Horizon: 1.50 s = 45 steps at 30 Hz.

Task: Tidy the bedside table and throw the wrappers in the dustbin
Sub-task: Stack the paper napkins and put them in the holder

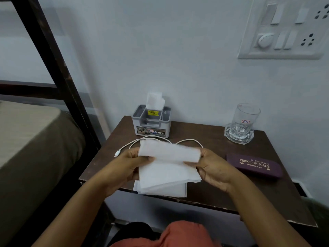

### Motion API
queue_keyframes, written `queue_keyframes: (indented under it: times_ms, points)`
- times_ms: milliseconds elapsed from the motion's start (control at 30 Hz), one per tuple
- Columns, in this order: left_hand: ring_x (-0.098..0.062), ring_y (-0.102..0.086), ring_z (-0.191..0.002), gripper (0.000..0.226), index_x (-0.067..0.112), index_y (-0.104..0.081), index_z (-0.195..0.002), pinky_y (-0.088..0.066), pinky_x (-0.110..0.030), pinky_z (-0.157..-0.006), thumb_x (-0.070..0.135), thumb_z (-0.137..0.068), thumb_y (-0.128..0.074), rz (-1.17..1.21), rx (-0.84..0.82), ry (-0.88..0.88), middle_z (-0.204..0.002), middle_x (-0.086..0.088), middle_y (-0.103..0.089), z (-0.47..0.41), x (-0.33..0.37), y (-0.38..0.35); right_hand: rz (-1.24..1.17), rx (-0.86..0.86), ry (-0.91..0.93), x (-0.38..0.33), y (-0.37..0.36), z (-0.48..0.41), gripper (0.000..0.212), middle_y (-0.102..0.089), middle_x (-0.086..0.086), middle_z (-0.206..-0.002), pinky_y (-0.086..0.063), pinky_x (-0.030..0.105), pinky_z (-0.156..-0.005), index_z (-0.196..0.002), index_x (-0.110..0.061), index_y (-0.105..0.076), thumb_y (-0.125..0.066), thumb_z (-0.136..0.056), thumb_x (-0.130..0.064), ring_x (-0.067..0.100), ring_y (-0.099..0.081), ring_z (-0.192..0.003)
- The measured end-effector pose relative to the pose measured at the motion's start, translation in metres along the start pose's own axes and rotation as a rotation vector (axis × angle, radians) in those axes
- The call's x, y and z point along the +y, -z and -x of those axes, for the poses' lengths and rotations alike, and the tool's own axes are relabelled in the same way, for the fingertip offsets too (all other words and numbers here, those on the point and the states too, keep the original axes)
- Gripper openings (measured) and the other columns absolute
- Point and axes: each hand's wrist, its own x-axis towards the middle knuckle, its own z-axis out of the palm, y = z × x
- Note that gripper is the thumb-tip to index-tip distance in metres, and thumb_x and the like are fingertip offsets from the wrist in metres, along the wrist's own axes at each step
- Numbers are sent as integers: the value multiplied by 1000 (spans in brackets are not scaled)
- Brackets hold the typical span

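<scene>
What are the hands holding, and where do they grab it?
A stack of thin white paper tissues: the left hand grips its left edge, the right hand its right edge.

The worktop (204, 129) is dark brown. The tissues (167, 173) and the cable (191, 139) are white. The tissue box (151, 126) is grey and white with a yellow sticker (151, 112). The spectacle case (254, 165) is maroon with gold lettering. The glass (244, 118) is clear, the wall (178, 59) pale blue-white, the bed cover (35, 139) olive-brown, the bed frame (53, 56) black
</scene>
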Motion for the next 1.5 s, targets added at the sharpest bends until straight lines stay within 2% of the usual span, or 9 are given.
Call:
queue_keyframes:
  times_ms: [133,300,433,567,800,1033,1167,1300,1500]
  points:
    - [-16,-71,-95,42,14,-75,-96,-56,-22,-70,-8,-91,-40,-198,-86,-24,-104,-4,-75,3,5,7,174,-1,16,-5,-3,-3,42,-72,7,-106,-57,28,-62,-71,-13,-72,-41,-85,13,24,-70,-89]
    - [-14,-64,-108,41,17,-64,-120,-52,-22,-85,18,-80,-73,-133,-371,-54,-124,-4,-65,14,12,29,257,-70,84,-13,-2,-7,43,-69,11,-101,-53,26,-59,-70,-16,-68,-39,-88,9,21,-67,-84]
    - [-16,-70,-88,51,24,-67,-107,-56,-26,-70,54,-66,-76,24,-251,75,-114,-6,-70,4,15,23,415,-223,152,-30,-10,-11,41,-68,3,-97,-50,23,-61,-70,-16,-65,-38,-83,12,18,-64,-84]
    - [-12,-71,-82,29,17,-74,-98,-55,-20,-64,36,-76,-74,-271,-226,139,-95,-2,-76,-12,13,2,619,-318,190,-51,-26,-21,27,-67,-7,-90,-46,14,-62,-75,-18,-67,-47,-80,-1,6,-62,-79]
    - [-20,-72,-91,26,12,-74,-98,-56,-21,-67,28,-78,-70,-39,87,-152,-99,-7,-76,-39,24,4,63,-90,148,-38,-27,-44,58,-63,11,-125,-50,48,-94,-126,-24,-55,-61,-79,-56,30,-60,-114]
    - [-27,-69,-83,21,2,-68,-100,-59,-36,-77,11,-82,-64,10,237,-366,-94,-15,-73,-105,61,33,652,348,421,-55,-46,-113,27,-74,2,-99,-57,35,-81,-101,-21,-66,-74,-77,-12,16,-70,-87]
    - [-8,-69,-80,24,-5,-62,-111,-56,-21,-79,1,-87,-59,-173,328,-522,-106,-15,-67,-139,91,64,920,472,528,-74,-45,-168,33,-68,5,-97,-42,1,-60,-107,-10,-63,-74,-76,-11,15,-60,-83]
    - [8,-66,-75,24,-3,-65,-108,-50,-8,-69,5,-85,-64,-402,373,-544,-107,-11,-67,-163,95,86,1148,515,498,-67,-45,-199,31,-67,15,-101,-52,38,-76,-104,-7,-59,-71,-77,-13,32,-62,-91]
    - [-11,-63,-78,12,-1,-70,-87,-50,-26,-74,10,-85,-66,-629,387,-505,-85,-9,-71,-180,78,101,1442,628,513,-43,-48,-206,29,-41,-5,-62,-13,33,-69,-69,-17,-45,-71,-78,-23,27,-53,-83]
